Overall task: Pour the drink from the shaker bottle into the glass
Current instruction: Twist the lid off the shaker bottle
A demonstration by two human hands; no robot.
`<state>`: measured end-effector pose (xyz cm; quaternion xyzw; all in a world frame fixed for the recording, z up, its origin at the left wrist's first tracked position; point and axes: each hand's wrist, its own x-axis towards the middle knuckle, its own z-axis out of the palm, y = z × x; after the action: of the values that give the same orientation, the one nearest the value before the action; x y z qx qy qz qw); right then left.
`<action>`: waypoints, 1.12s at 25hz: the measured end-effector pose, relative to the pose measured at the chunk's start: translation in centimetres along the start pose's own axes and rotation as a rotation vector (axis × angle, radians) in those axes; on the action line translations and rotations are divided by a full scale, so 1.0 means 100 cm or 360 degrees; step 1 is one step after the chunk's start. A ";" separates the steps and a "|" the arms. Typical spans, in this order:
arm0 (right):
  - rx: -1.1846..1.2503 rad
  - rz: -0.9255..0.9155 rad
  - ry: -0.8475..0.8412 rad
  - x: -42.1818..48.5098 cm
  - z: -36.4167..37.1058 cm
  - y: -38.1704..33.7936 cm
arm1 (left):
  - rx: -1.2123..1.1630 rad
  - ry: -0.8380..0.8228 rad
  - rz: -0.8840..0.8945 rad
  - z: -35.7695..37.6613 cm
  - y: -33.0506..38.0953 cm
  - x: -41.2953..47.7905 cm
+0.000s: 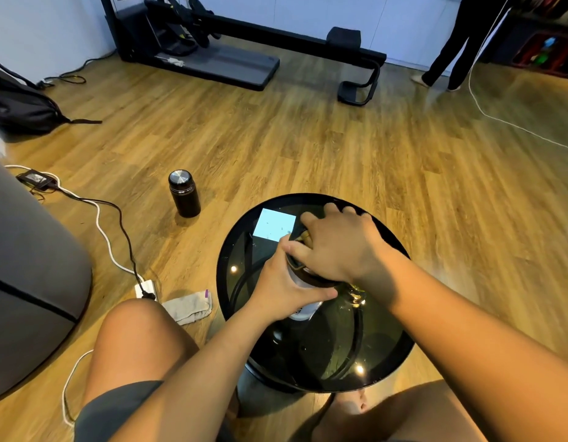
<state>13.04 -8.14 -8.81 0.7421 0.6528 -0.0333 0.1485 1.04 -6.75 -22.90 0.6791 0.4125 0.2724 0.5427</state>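
The shaker bottle (303,309), white with a dark lid, stands upright on the round black glass table (381,355). My left hand (284,287) is wrapped around its body. My right hand (335,247) covers and grips the lid from above, hiding most of it. The glass (356,295) stands just right of the bottle, under my right wrist; only a small part of its clear rim shows.
A dark flask (184,193) stands on the wooden floor left of the table. A folded cloth (188,307), a power strip (145,290) and cables lie on the floor at left. A grey cushion is far left. A treadmill and a standing person are at the back.
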 end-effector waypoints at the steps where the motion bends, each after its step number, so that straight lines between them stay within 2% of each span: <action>1: 0.0049 -0.0155 -0.0027 -0.001 -0.001 0.002 | 0.0005 -0.0013 0.0006 0.000 0.002 0.000; 3: 0.0249 -0.0557 -0.0040 -0.005 -0.004 0.003 | 0.0006 -0.0022 0.0023 0.000 0.004 -0.001; 5: 0.0502 -0.0787 0.0057 -0.006 -0.006 0.006 | 0.0000 -0.0010 0.0044 0.002 0.005 -0.002; 7: 0.0650 -0.0695 0.0189 -0.004 -0.004 0.005 | -0.0005 0.0004 0.0044 0.003 0.004 -0.003; 9: 0.0363 -0.0242 0.0235 -0.004 -0.003 0.002 | 0.0026 0.0016 0.0019 0.002 0.001 -0.002; 11: 0.0047 0.0094 0.0122 -0.004 0.000 -0.002 | 0.0037 0.0010 0.0003 0.001 -0.001 0.000; 12: 0.0000 0.0081 0.0101 -0.004 0.000 -0.004 | 0.0035 -0.0011 -0.0013 0.002 -0.001 0.000; 14: 0.0046 -0.0180 0.0092 -0.007 -0.001 -0.007 | 0.0009 -0.0026 -0.0036 0.003 -0.003 0.000; 16: 0.0162 -0.0444 -0.0030 -0.014 -0.005 -0.004 | 0.0061 -0.0002 0.0030 0.002 -0.002 0.000; 19: 0.0562 -0.0713 -0.0202 -0.019 -0.014 0.002 | 0.0084 0.0029 0.0125 0.002 0.000 0.001; 20: 0.0672 -0.0723 -0.0130 -0.017 -0.013 0.002 | 0.0048 0.0020 0.0132 0.003 -0.001 0.002; 22: 0.0565 -0.0472 0.0112 -0.011 -0.011 0.000 | 0.0012 0.0007 0.0088 0.003 -0.001 0.002; 24: 0.0234 -0.0104 0.0093 -0.007 -0.008 -0.002 | 0.0055 -0.0003 0.0008 0.002 -0.002 0.001; 25: 0.0171 -0.0073 0.0036 -0.008 -0.004 -0.002 | 0.0061 -0.0019 -0.0014 0.003 -0.001 0.001; 28: 0.0349 -0.0471 0.0023 -0.016 0.004 -0.002 | 0.0073 -0.0036 0.0007 0.002 0.003 0.000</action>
<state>12.63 -9.75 -8.88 0.6499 0.7484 -0.1204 0.0556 1.24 -6.89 -22.69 0.6954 0.4108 0.2562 0.5310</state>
